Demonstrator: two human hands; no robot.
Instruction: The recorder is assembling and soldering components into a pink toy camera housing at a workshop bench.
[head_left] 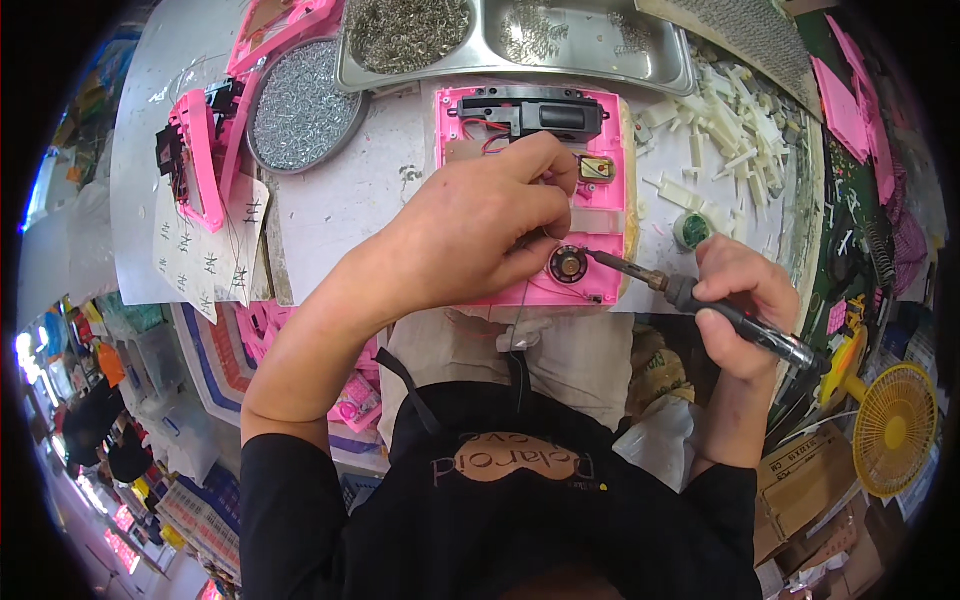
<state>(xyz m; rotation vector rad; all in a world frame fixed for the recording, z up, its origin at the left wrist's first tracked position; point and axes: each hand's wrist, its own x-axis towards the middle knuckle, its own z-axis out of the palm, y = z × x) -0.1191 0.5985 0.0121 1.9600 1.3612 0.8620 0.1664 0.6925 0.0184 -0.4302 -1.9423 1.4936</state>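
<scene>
The pink plastic housing lies flat and open on the worktable right in front of me, its near edge just at the table's front edge above my lap. Inside it, a small round speaker sits near the front edge, with a black module and red wires at the far end. My right hand is closed tight around the handle of a soldering iron, whose tip reaches leftward and touches the speaker's rim. My left hand rests on the housing, fingers pinched together on a thin strand that I press down just beside the speaker; I can't tell exactly what the strand is. There is little free room: white plastic pieces crowd the right, a round dish of screws and another pink shell lie well to the left, and a metal tray sits just behind the housing. A yellow fan stands low on my right.
</scene>
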